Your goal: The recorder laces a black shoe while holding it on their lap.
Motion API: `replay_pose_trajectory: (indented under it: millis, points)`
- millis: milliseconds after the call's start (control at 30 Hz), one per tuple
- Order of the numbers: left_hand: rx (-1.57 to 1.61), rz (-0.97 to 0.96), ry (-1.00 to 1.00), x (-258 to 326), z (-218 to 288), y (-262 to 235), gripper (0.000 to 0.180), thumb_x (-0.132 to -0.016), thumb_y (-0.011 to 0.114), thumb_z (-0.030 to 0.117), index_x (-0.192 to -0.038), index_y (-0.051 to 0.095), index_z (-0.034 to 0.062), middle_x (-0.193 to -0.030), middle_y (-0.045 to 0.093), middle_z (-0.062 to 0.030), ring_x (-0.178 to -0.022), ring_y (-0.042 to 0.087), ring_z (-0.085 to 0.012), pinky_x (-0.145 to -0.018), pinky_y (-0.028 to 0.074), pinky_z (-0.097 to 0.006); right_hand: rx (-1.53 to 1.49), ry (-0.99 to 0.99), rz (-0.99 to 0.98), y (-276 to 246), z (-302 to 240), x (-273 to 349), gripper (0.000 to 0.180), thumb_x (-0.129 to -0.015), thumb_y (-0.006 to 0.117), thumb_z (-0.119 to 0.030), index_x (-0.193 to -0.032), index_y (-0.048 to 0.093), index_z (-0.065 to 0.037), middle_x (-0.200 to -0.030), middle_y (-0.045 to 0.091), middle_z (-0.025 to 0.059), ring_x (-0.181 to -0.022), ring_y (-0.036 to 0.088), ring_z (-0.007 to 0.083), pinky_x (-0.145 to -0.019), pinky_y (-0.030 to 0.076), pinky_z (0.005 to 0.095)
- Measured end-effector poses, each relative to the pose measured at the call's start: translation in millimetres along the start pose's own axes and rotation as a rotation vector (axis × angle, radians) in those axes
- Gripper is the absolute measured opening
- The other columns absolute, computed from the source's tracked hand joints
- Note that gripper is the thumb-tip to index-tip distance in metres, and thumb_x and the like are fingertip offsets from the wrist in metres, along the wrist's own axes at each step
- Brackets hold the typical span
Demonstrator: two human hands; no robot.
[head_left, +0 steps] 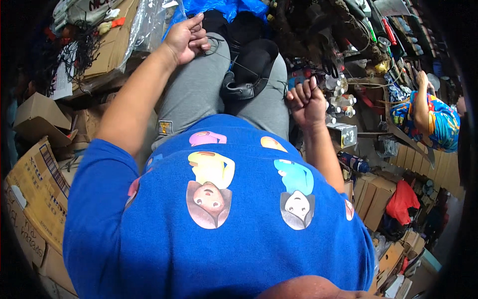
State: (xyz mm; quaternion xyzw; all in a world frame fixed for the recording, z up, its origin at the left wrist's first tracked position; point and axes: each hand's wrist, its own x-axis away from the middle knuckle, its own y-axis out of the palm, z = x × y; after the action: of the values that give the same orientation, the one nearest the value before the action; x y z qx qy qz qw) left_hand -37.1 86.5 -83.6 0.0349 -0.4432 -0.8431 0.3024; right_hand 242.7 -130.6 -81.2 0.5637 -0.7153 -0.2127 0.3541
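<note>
A black shoe (256, 62) rests between my knees, on the grey trousers. A thin dark thread (245, 66) runs taut across it, from one hand to the other. My left hand (188, 41), above the left knee, is closed with the thread's far-left end coming out by its fingers. To the right of the shoe, beside the right thigh, my right hand (307, 103) is curled closed, and dark loops of the thread show at its fingers. Whether either hand also holds a small tool is hidden by the fingers.
Cardboard boxes (42, 117) and a tangle of black cords (82, 57) lie at the left. Blue plastic sheeting (249, 6) is beyond my knees. Several small bottles (343, 102) stand right of my right hand. Another person in a colourful shirt (438, 122) is at the far right, above a red bag (402, 202).
</note>
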Motion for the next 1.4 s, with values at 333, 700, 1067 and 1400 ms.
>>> replay_pose_trajectory:
  millis: [333, 700, 1067, 1400]
  points:
    - [-1.414, 0.368, 0.455, -7.9, 28.7, -5.1, 0.033, -0.091, 0.053, 0.033, -0.098, 0.065, 0.0029, -0.098, 0.066, -0.0101, -0.092, 0.059, -0.0188, -0.086, 0.044, -0.03, 1.161, -0.171, 0.23, -66.2, -61.8, 29.7, 0.039, -0.08, 0.066, -0.014, -0.116, 0.057, -0.001, -0.108, 0.06, 0.0085, -0.099, 0.057, 0.0181, -0.088, 0.045, 0.0327]
    - [-1.425, -0.106, 0.433, -55.9, -85.1, 63.8, 0.047, -0.074, 0.066, 0.016, -0.117, 0.05, 0.0068, -0.117, 0.044, -0.0145, -0.117, 0.041, -0.0285, -0.103, 0.033, -0.036, 1.861, -0.179, -0.588, 59.0, -30.7, -31.2, 0.022, -0.08, 0.06, -0.024, -0.082, 0.063, -0.002, -0.077, 0.058, 0.0201, -0.075, 0.057, 0.0374, -0.067, 0.046, 0.0423]
    - [-1.391, -0.261, 0.166, -64.8, -36.3, 69.5, 0.04, -0.073, 0.072, 0.023, -0.108, 0.062, 0.0066, -0.104, 0.053, -0.0111, -0.105, 0.049, -0.0243, -0.092, 0.039, -0.033, 1.623, -0.324, -0.182, 61.9, -38.6, 2.8, 0.027, -0.079, 0.066, -0.006, -0.103, 0.069, -0.017, -0.077, 0.053, 0.0055, -0.067, 0.055, 0.0159, -0.063, 0.045, 0.0279]
    - [-1.375, -0.403, 0.072, -68.4, -30.9, 77.0, 0.022, -0.076, 0.067, 0.013, -0.095, 0.064, 0.0026, -0.094, 0.064, -0.0066, -0.096, 0.057, -0.0174, -0.092, 0.041, -0.032, 1.809, -0.342, -0.201, 65.7, -34.0, -9.3, 0.023, -0.077, 0.065, -0.005, -0.097, 0.071, -0.015, -0.075, 0.052, 0.0051, -0.066, 0.055, 0.0175, -0.061, 0.045, 0.029]
